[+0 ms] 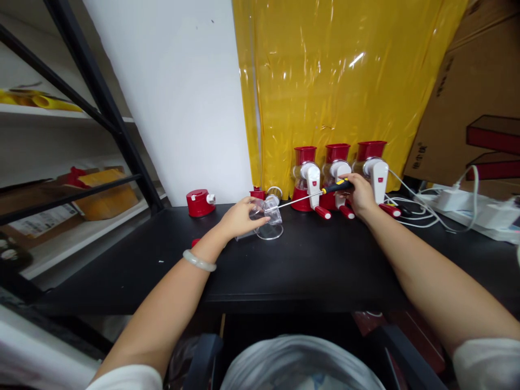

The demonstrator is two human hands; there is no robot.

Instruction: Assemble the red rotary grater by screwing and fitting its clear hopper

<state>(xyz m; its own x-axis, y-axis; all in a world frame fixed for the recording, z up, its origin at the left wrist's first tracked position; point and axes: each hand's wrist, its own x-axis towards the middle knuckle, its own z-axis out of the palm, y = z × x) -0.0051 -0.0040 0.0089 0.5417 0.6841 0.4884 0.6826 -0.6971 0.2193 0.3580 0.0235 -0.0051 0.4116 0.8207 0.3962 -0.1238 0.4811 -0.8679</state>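
Observation:
My left hand point(244, 218) is closed around a clear plastic grater housing point(270, 232) on the black table. In my right hand point(359, 196) is a screwdriver point(335, 186) with a dark and yellow handle. Its long metal shaft slants left, and the tip meets the clear housing near my left fingers; whether it sits in a screw is too small to tell. Just behind the housing are a small red part point(257, 193) and a white-rimmed round part point(275, 193). A red base with a white knob point(200, 203) stands to the left.
Several red-and-white rotary graters point(305, 184) stand along the yellow plastic sheet point(325, 81). White cables point(422, 208) and a power strip point(479, 214) lie at the right. A lined bin point(296, 352) is below the table's front edge. Shelving point(93, 211) stands at left.

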